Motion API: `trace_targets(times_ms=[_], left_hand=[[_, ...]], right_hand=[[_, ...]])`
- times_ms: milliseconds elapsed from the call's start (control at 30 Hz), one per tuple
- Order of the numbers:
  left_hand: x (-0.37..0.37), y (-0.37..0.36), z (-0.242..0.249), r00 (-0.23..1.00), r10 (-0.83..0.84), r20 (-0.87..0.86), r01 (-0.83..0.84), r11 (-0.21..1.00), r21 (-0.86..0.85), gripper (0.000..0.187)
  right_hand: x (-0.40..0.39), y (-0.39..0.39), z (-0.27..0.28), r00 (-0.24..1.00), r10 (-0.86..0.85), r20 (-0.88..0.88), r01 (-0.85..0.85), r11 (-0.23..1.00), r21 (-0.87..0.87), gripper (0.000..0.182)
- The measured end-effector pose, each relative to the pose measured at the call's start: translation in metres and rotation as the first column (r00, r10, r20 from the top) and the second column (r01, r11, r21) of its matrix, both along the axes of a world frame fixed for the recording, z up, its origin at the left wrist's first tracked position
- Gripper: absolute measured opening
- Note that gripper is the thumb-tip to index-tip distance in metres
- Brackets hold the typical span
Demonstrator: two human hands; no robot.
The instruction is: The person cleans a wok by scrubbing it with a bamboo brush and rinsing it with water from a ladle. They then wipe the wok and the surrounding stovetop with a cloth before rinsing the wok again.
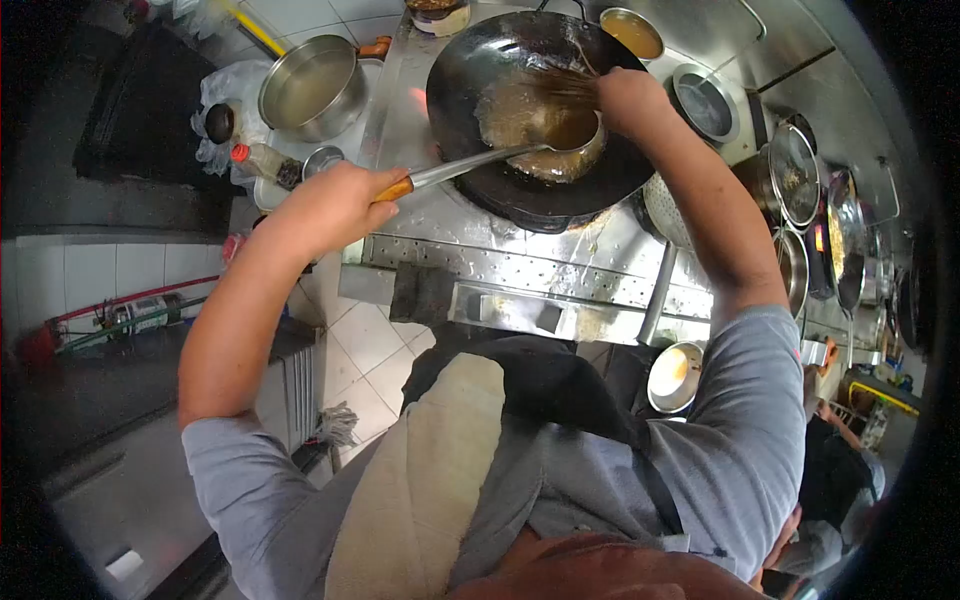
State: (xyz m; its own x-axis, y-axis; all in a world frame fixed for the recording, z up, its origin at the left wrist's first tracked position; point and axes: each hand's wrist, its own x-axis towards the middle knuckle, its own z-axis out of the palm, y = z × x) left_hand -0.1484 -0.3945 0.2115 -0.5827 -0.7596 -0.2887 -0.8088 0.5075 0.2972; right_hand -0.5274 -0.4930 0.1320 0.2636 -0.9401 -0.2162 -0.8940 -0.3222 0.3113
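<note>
A large black wok [470,80] sits on the metal stove with brownish liquid pooled in it. My left hand [345,205] is closed around the wooden-ended handle of a ladle [480,160], whose bowl lies in the wok near the liquid. In my right hand [632,102], a bundle of thin brown bristles that looks like a wok brush [562,90] reaches into the liquid above the ladle bowl. The grip end of the brush is hidden by my fingers.
A steel pot [315,88] of cloudy liquid and a red-capped bottle [265,160] stand left. A bowl of brown liquid [632,35], a perforated skimmer [665,210] and a strainer [793,185] are right. Another person [840,480] is at lower right. Flame shows beside the wok.
</note>
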Motion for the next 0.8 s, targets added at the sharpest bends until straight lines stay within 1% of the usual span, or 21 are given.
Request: trace_targets(times_ms=[33, 67, 100, 167, 200, 233, 267, 300, 333, 367, 400, 433, 467, 533, 567, 633, 667, 700, 767, 800], left_hand=[[-0.002, -0.001, 0.003, 1.0, 0.022, 0.016, -0.023, 0.999, 0.033, 0.045], [-0.003, -0.002, 0.006, 0.999, 0.045, 0.031, -0.047, 0.997, 0.067, 0.046], [-0.004, -0.001, 0.008, 0.999, 0.044, 0.031, -0.046, 0.997, 0.067, 0.046], [-0.006, 0.002, 0.01, 0.995, 0.087, 0.05, -0.092, 0.992, 0.087, 0.044], [-0.007, 0.002, 0.009, 0.995, 0.092, 0.043, -0.096, 0.992, 0.087, 0.044], [-0.008, 0.003, 0.009, 0.996, 0.062, 0.065, -0.065, 0.997, 0.041, 0.041], [-0.009, 0.004, 0.008, 0.995, 0.029, 0.092, -0.029, 1.0, -0.002, 0.039], [-0.011, 0.004, 0.011, 0.995, 0.029, 0.091, -0.028, 1.0, -0.003, 0.039], [-0.014, 0.006, 0.015, 0.989, -0.005, 0.151, 0.013, 0.999, -0.053, 0.037], [-0.016, 0.009, 0.016, 0.976, -0.039, 0.214, 0.06, 0.994, -0.092, 0.035], [-0.015, 0.012, 0.012, 0.975, -0.048, 0.215, 0.068, 0.994, -0.088, 0.035], [-0.012, 0.013, 0.006, 0.97, -0.079, 0.231, 0.115, 0.982, -0.148, 0.038], [-0.011, 0.013, 0.004, 0.963, -0.102, 0.248, 0.156, 0.965, -0.211, 0.041], [-0.016, 0.019, 0.006, 0.961, -0.101, 0.259, 0.161, 0.961, -0.224, 0.041], [-0.018, 0.021, 0.006, 0.957, -0.108, 0.271, 0.173, 0.958, -0.228, 0.041], [-0.019, 0.021, 0.005, 0.957, -0.112, 0.268, 0.179, 0.954, -0.241, 0.041], [-0.018, 0.023, 0.003, 0.958, -0.111, 0.266, 0.18, 0.951, -0.251, 0.041], [-0.016, 0.025, 0.002, 0.956, -0.113, 0.271, 0.182, 0.952, -0.246, 0.041], [-0.015, 0.026, 0.001, 0.972, -0.046, 0.23, 0.097, 0.972, -0.216, 0.043], [-0.015, 0.026, -0.001, 0.973, -0.047, 0.228, 0.099, 0.97, -0.224, 0.043]], right_hand=[[0.006, -0.001, 0.002, 0.996, 0.092, -0.008, -0.092, 0.985, -0.145, 0.018], [0.012, -0.001, 0.004, 0.994, 0.101, -0.043, -0.098, 0.993, 0.071, 0.018], [0.019, 0.004, 0.004, 0.994, 0.099, -0.045, -0.09, 0.98, 0.177, 0.018], [0.0, -0.012, -0.007, 0.999, 0.043, -0.008, -0.042, 0.998, 0.037, 0.013], [0.007, -0.011, 0.019, 1.0, -0.018, -0.007, 0.019, 0.998, 0.057, 0.012], [0.011, -0.006, 0.03, 1.0, -0.016, -0.01, 0.016, 0.998, 0.057, 0.012], [0.013, 0.003, 0.036, 0.999, 0.023, -0.029, -0.022, 0.999, 0.03, 0.013], [0.017, 0.011, 0.04, 0.997, 0.061, -0.051, -0.061, 0.998, 0.0, 0.014], [0.022, 0.02, 0.042, 0.998, 0.052, -0.021, -0.05, 0.994, 0.094, 0.014], [0.021, 0.026, 0.034, 0.996, 0.062, -0.065, -0.047, 0.978, 0.205, 0.014], [0.009, 0.027, 0.013, 0.997, 0.052, -0.059, -0.042, 0.986, 0.162, 0.015], [0.004, 0.028, 0.007, 0.998, 0.04, -0.052, -0.034, 0.993, 0.112, 0.015], [-0.004, 0.022, 0.01, 0.998, 0.035, -0.051, -0.03, 0.994, 0.104, 0.015], [-0.003, 0.017, 0.042, 0.998, 0.008, -0.068, 0.003, 0.989, 0.147, 0.015], [-0.002, 0.019, 0.038, 0.998, 0.001, -0.065, 0.009, 0.989, 0.148, 0.015], [0.006, 0.023, 0.033, 0.999, 0.024, 0.031, -0.024, 1.0, 0.01, 0.015], [0.011, 0.028, 0.031, 1.0, 0.003, -0.016, -0.001, 0.992, 0.124, 0.014], [0.004, 0.027, 0.026, 1.0, 0.002, -0.01, -0.001, 0.992, 0.128, 0.014], [-0.019, 0.021, 0.016, 0.997, -0.072, -0.005, 0.071, 0.97, 0.231, 0.012], [-0.015, 0.021, 0.043, 0.996, -0.055, -0.076, 0.073, 0.961, 0.265, 0.013]])
